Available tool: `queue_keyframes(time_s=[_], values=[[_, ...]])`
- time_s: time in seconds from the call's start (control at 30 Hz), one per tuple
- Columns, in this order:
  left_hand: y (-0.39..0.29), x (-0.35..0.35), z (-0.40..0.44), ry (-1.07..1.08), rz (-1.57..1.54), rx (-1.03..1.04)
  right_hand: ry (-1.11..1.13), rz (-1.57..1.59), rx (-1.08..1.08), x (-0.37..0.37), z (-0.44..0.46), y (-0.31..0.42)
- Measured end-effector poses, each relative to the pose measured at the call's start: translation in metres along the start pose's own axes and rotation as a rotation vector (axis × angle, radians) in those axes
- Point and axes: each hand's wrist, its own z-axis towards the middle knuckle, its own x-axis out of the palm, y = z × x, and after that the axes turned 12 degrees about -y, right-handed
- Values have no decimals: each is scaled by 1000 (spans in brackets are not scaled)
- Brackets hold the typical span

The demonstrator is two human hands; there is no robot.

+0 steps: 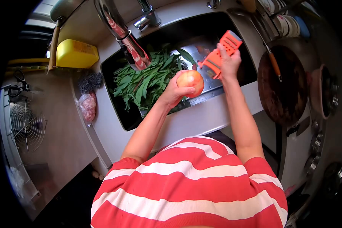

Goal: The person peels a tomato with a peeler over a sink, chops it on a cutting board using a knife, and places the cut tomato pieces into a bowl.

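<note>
Fruit (190, 83), one, clasped in left hand (174, 91), one grater (215, 61) gripped by right hand (230, 64)

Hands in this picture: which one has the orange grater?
The right hand grips the grater; the left hand instead holds a round, pale-orange item.

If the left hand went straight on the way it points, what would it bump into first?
Probably the long green leaf just beyond the left hand and its round orange-red item, though the hand may pass above it; depth is unclear.
</note>
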Motion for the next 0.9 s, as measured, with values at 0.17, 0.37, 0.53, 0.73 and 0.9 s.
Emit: queue_keyframes(time_s=[0.17,0.37,0.53,0.73,0.9], values=[[-2,11,0,21,22,4,59,36,-36,15,-31,-10],[-15,-3,-16,130,95,62,-274,-376,-199,-20,38,-61],[-8,2,-7,71,-71,-20,28,348,756,-4,-19,-16],[-2,2,-1,-25,-293,-141,9,527,910,2,-56,-2],[8,-3,-3,-26,16,47,13,427,607,8,-75,1]])
